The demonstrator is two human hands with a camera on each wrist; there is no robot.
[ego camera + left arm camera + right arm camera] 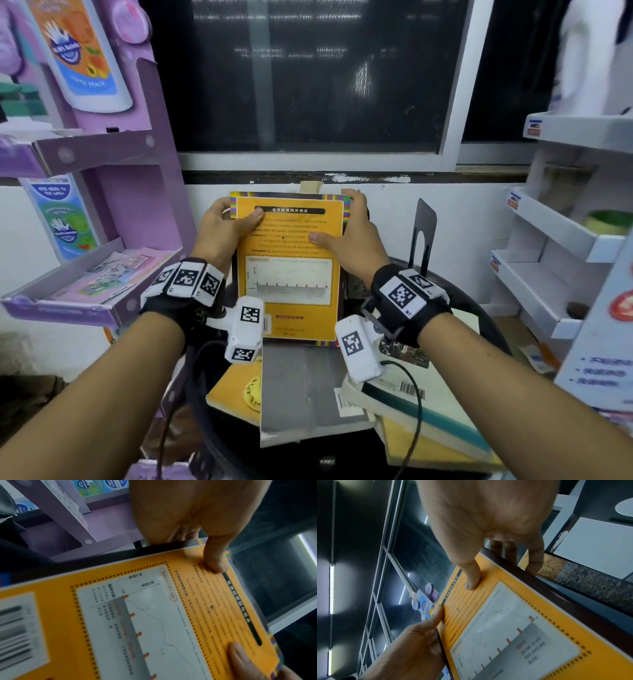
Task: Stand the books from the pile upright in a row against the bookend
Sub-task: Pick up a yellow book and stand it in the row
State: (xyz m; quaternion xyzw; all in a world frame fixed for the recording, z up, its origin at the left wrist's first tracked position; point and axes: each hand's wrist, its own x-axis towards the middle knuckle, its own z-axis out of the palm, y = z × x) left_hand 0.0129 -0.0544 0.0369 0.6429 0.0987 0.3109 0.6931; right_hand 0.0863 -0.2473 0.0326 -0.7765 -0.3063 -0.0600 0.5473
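Note:
Both hands hold an orange book (291,260) by its top corners, its back cover facing me, above the pile. My left hand (233,219) grips the upper left edge, thumb (216,561) on the cover and fingers behind. My right hand (349,216) grips the upper right edge, thumb (471,580) on the cover and fingers curled behind it. The black bookend (424,233) stands upright just right of the right hand. A dark book with a gold-lettered spine (583,580) lies right beside the orange book (513,628). The pile holds a grey book (301,390), a yellow one (236,394) and a white-and-teal one (428,411).
The books rest on a round black table (472,308) in front of a dark window (308,85). A purple display shelf (102,154) stands close on the left. A white shelf unit (555,222) stands on the right. Cables run from the wrist cameras.

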